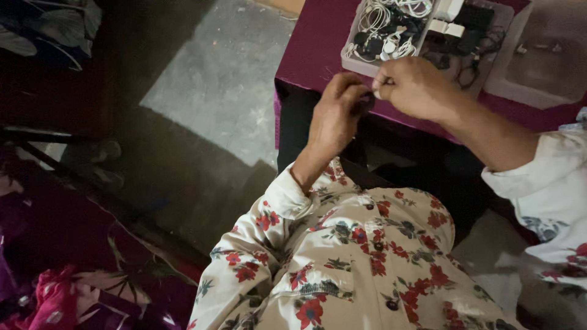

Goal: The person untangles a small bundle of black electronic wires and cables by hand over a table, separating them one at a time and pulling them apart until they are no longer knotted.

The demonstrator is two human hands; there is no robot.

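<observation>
Left hand (335,116): yours, raised at the near edge of the table, fingers curled together and pinched on a small dark item (365,102) held between both hands; what kind of item it is cannot be told.

Right hand (414,85): yours, closed in a loose fist just beside the left one, thumb and forefinger nipped together on the same small dark item, at the spot where the two hands meet.

Small dark item: sits in the pinch of both hands, above the table's front edge and just short of the tray.

Table surface: magenta cloth-covered top (318,43), its corner jutting toward you.

Shallow clear plastic tray (356,63): rests on the cloth just beyond your knuckles, filled with tangled white cables (382,15), black cables (471,36) and white plug blocks (448,21).

Second clear plastic container (538,61): stands just to the right of the tray, contents too blurred to tell.

Sleeves: cream fabric with red floral print (342,256), covering both your arms.

Floor: grey concrete (220,79), to the left of the table.
</observation>
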